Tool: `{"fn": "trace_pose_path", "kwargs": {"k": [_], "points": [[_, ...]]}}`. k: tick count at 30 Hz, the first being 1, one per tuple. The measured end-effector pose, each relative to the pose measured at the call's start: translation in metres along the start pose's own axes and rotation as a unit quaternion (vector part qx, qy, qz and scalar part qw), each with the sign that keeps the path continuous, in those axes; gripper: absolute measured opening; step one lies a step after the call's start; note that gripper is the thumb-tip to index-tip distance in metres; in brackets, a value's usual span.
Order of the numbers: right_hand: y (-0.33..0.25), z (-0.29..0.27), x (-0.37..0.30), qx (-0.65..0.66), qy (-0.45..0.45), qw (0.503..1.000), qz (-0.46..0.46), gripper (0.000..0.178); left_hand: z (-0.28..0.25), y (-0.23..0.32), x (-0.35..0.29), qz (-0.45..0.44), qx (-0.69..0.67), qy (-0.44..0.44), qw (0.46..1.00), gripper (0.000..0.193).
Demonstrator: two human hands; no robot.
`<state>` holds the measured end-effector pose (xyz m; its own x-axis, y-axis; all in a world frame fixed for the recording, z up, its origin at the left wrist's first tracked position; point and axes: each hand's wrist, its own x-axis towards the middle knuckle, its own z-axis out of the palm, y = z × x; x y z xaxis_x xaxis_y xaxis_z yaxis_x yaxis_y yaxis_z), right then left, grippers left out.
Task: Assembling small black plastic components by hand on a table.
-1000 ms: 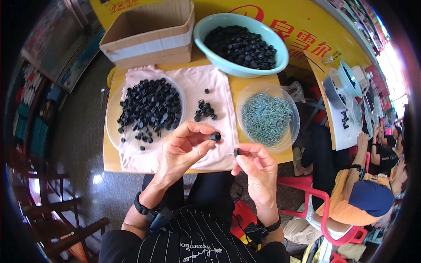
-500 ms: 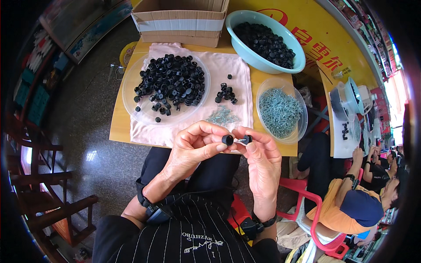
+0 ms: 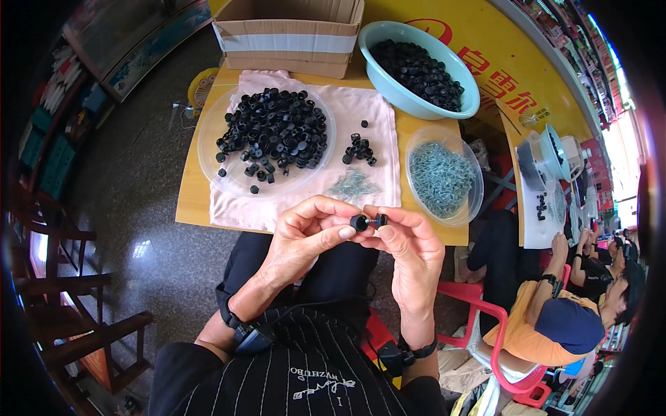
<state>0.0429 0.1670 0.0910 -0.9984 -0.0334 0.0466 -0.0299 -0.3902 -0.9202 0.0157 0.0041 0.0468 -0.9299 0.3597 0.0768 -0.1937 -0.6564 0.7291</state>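
My left hand pinches a round black plastic cap between thumb and forefinger, its hollow side showing. My right hand grips a second small black cap the same way. A silver screw bridges the short gap between the two caps. Both hands meet just over the table's near edge. Beyond them a small heap of loose screws lies on a pink cloth, with a little cluster of black caps behind it.
A clear round tray at left bears a big pile of black caps. At right stand a clear bowl of screws and a pale blue basin of black parts. A cardboard box sits behind. Other people sit at the right, near a red chair.
The two caps have come closer together along the screw, the right one moving left. The view has shifted slightly.
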Motion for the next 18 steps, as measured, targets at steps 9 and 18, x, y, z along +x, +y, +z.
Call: {"fn": "trace_pose_path", "kwargs": {"k": [9,18], "points": [[-0.001,0.011,-0.002,-0.125,0.005,0.990,-0.059,0.022,-0.007,-0.005,0.001,-0.003,-0.016,0.026,1.000,0.022],[0.001,0.013,-0.002,-0.196,0.000,0.979,-0.055,0.022,-0.012,-0.004,-0.004,0.028,-0.014,0.006,0.999,0.023]]}}
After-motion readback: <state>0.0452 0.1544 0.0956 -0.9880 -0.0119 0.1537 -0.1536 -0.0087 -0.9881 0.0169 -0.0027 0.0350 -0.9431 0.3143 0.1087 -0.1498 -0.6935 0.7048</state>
